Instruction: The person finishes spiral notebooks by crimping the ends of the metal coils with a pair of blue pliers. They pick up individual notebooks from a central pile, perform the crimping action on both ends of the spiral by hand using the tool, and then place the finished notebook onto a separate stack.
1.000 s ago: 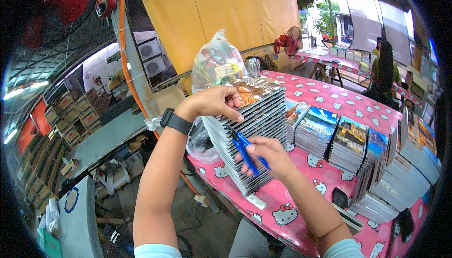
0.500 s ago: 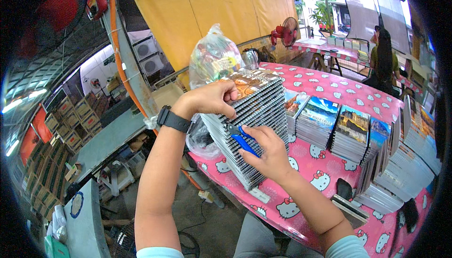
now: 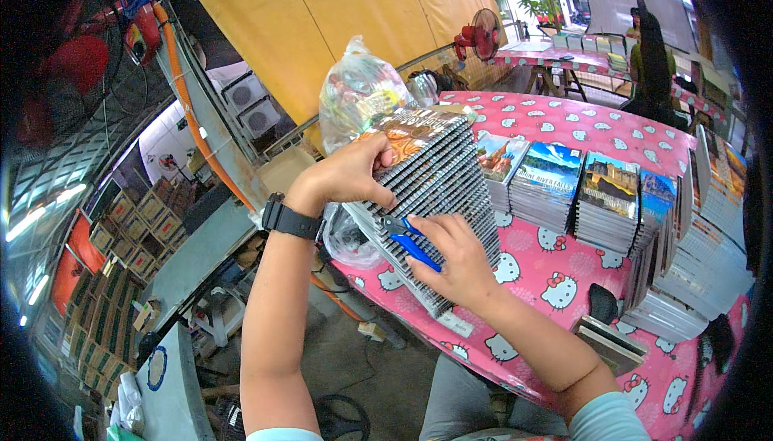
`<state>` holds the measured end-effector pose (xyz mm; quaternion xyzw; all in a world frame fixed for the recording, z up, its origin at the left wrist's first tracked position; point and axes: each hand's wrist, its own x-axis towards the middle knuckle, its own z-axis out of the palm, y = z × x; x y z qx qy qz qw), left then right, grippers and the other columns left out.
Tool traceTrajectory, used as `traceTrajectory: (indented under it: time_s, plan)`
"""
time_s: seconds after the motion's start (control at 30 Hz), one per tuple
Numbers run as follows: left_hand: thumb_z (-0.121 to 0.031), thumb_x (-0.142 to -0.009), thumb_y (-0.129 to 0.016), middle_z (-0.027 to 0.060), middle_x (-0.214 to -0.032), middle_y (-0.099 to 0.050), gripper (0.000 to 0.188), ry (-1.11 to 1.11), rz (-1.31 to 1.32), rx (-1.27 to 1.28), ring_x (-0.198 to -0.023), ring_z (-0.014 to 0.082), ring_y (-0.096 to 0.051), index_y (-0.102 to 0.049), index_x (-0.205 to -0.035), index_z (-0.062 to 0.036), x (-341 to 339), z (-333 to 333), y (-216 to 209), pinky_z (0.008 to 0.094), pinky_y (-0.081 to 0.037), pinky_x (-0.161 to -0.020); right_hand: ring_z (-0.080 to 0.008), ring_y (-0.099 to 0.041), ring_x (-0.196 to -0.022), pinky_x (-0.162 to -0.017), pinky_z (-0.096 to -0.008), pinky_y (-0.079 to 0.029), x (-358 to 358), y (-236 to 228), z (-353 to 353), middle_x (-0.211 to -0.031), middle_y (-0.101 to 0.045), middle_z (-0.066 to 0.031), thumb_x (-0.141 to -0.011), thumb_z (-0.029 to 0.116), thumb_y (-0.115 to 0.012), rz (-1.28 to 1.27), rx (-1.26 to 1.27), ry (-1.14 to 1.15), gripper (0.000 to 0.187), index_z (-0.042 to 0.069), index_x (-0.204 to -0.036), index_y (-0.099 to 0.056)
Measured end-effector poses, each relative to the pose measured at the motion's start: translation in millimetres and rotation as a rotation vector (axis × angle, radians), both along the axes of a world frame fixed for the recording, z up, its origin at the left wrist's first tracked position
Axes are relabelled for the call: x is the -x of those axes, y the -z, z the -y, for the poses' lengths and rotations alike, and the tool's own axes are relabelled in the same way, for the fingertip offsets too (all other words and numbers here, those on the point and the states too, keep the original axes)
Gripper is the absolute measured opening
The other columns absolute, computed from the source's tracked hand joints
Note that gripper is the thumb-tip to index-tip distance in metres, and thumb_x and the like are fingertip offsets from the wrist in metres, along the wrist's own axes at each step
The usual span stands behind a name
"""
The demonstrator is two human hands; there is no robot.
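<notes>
A tall, leaning stack of spiral-bound notebooks [image 3: 431,191] stands at the near edge of the pink table, its wire coils facing right and toward me. My left hand [image 3: 362,171] is closed over the stack's near left corner, fingers curled on the brown top cover and thumb down the side. In my right hand [image 3: 455,260] is a pair of blue-handled pliers [image 3: 417,251], the fingers wrapped around its handles. The pliers' dark jaws point left and lie against the coil ends partway down the stack; the exact wire at their tips is too small to tell.
More stacks of notebooks [image 3: 547,179] line the pink patterned table [image 3: 555,252] to the right. Behind my stack sits a clear bag of wrappers [image 3: 362,87]. A person [image 3: 652,63] sits at a far table near a red fan [image 3: 481,35]. Cartons [image 3: 137,232] are piled far left.
My view has shifted slightly. Both hands keep nearly the same places on the stack, and the pliers stay in my right hand at the coils.
</notes>
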<state>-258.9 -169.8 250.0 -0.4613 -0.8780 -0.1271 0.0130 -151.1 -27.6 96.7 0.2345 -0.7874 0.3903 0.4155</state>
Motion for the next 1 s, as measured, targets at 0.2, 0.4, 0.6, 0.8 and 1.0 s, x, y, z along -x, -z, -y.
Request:
traceTrajectory:
  time_s: [0.2,0.4,0.6,0.8,1.0]
  plan:
    - [-0.025,-0.047,-0.083,0.0047,-0.076,-0.044,0.059,-0.075,-0.066,0.046,-0.072,0.0166,-0.043,-0.041,-0.084,-0.0079,-8.8,-6.5,0.5,0.0297,-0.039,-0.062,-0.0249,-0.059,-0.083,-0.077,-0.0367,-0.047,5.6,8.7,-1.6,-0.096,-0.061,-0.0131,-0.077,0.026,-0.065,0.547,0.447,-0.552,0.047,0.002,-0.116,-0.051]
    - [-0.027,-0.044,-0.084,0.008,-0.076,-0.046,0.064,-0.088,-0.187,0.063,-0.072,0.0207,-0.046,-0.04,-0.085,-0.0068,-8.0,-7.7,5.8,0.0319,-0.041,-0.063,-0.0291,-0.055,-0.087,-0.078,-0.0385,-0.046,-5.8,7.1,1.6,-0.093,-0.058,-0.014,-0.072,0.024,-0.066,0.003,-0.024,0.107,0.048,0.004,-0.114,-0.053]
    - [-0.027,-0.043,-0.084,0.0079,-0.076,-0.046,0.064,-0.107,-0.154,0.053,-0.072,0.021,-0.047,-0.041,-0.086,-0.0063,-9.6,-8.8,6.1,0.0322,-0.041,-0.063,-0.022,-0.058,-0.082,-0.075,-0.0334,-0.047,4.9,8.9,-15.1,-0.094,-0.061,-0.012,-0.08,0.022,-0.061,0.733,0.529,-0.703,0.039,0.0,-0.112,-0.053]
    - [-0.032,-0.063,-0.078,0.0032,-0.079,-0.052,0.046,-0.07,0.064,-0.06,-0.073,0.0165,-0.049,-0.049,-0.087,-0.0054,-4.3,-9.3,1.2,0.03,-0.042,-0.063,-0.023,-0.056,-0.086,-0.079,-0.0336,-0.045,7.5,24.4,-7.6,-0.098,-0.059,-0.0131,-0.079,0.022,-0.062,0.46,0.379,-0.453,0.042,-0.001,-0.114,-0.053]
    - [-0.04,-0.088,-0.054,0.0035,-0.095,-0.058,0.04,-0.271,0.07,-0.501,-0.092,0.0148,-0.052,-0.057,-0.101,-0.0024,72.1,19.1,-1.3,0.0268,-0.041,-0.083,-0.0309,-0.048,-0.093,-0.085,-0.0399,-0.038,4.4,19.2,-5.7,-0.101,-0.053,-0.0149,-0.069,0.026,-0.067,-0.043,-0.015,0.028,0.054,0.003,-0.116,-0.052]
